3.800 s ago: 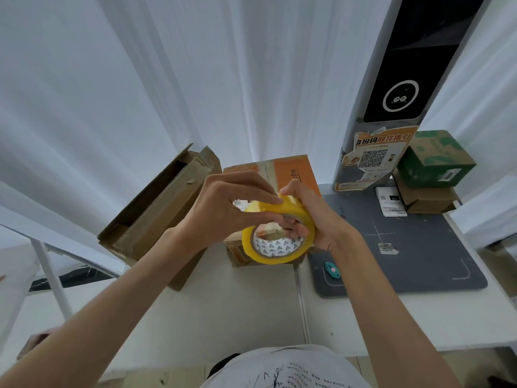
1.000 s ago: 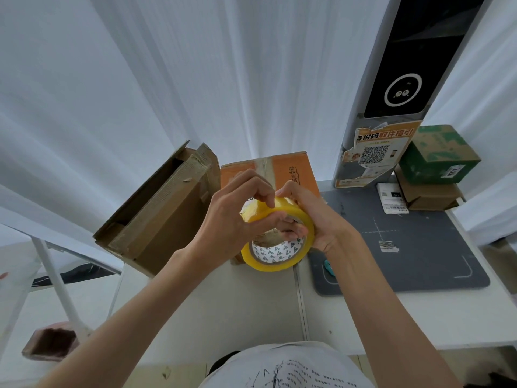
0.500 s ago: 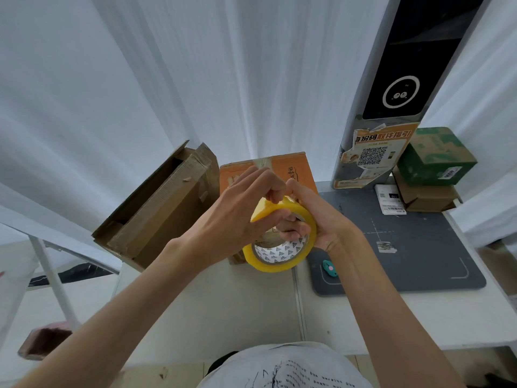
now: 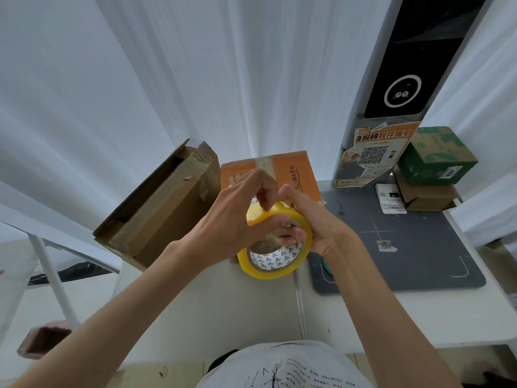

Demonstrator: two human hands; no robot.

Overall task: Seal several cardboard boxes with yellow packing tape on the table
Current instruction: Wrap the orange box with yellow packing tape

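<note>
The tape roll [image 4: 275, 245] is held in the air above the table [image 4: 212, 312], in front of the orange box [image 4: 291, 170]. The right hand [image 4: 316, 219] grips the roll, with fingers [image 4: 288, 235] curled through the core and the thumb laid over the outer rim. The left hand [image 4: 235, 217] is curled at the top of the roll, thumb and forefinger pinched on the tape surface (whether a loose end is caught between them cannot be told).

The orange box sits at the back of the table, against the white curtain [image 4: 195, 79]; a strip of pale tape is seen across its top. The brown box [image 4: 162, 205] stands just left of it, tilted, with its top flaps open.

A grey mat [image 4: 405, 247] is laid on the right half of the table. A small teal item [image 4: 326, 267] is seen at the mat's near-left edge, partly hidden by the right wrist. 2 more boxes are stacked at the far right corner: the green box [image 4: 436, 158] on top of a low brown carton [image 4: 428, 196]. A white label [image 4: 391, 201] lies just left of that stack. A grey post [image 4: 391, 88] with a black screen rises behind the mat, with an orange QR poster [image 4: 375, 155] stuck to its base.

A white printed shirt [image 4: 282, 368] is visible at the bottom edge.
</note>
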